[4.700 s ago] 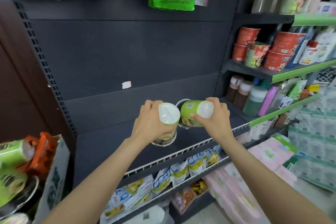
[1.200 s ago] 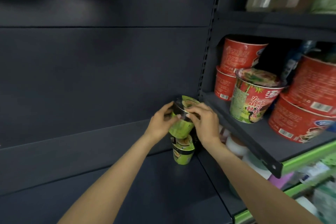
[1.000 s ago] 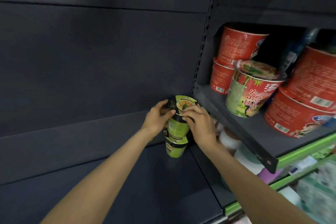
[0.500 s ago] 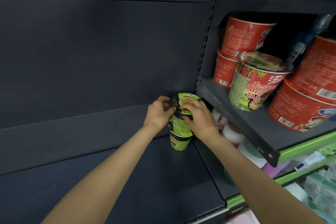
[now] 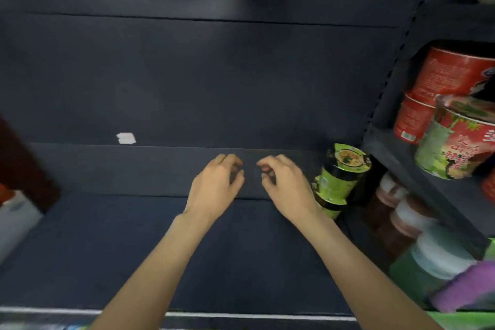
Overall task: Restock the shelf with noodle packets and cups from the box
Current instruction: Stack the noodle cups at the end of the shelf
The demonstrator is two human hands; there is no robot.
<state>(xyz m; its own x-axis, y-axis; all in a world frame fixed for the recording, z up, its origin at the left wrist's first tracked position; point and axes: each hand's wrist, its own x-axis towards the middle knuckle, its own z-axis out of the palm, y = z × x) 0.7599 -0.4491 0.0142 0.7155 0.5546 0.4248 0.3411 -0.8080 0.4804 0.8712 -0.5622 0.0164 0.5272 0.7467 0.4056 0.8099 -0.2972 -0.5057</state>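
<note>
My left hand (image 5: 214,190) and my right hand (image 5: 286,187) both hang over the dark shelf (image 5: 134,249) with nothing in them, fingers loosely curled and apart, neither one touching anything. The two green noodle cups (image 5: 340,182) stand stacked one on the other in the far right corner of the shelf, at about three o'clock from my right hand, just beside its outer edge but clear of it. I judge they sit there so the stack has the back panel (image 5: 214,83) behind it and the perforated upright (image 5: 385,83) beside it, which keeps a tall narrow pair from tipping and leaves the rest of the shelf open for more stock. The top cup leans a little toward the left, so the stack may want a nudge to square it. From my left hand the cups lie farther off, also around three o'clock, with my right hand between. Beyond the upright, at two o'clock, red noodle bowls (image 5: 450,75) fill the neighbouring bay. The box is not clearly in view, so reaching it means turning away from here.
</note>
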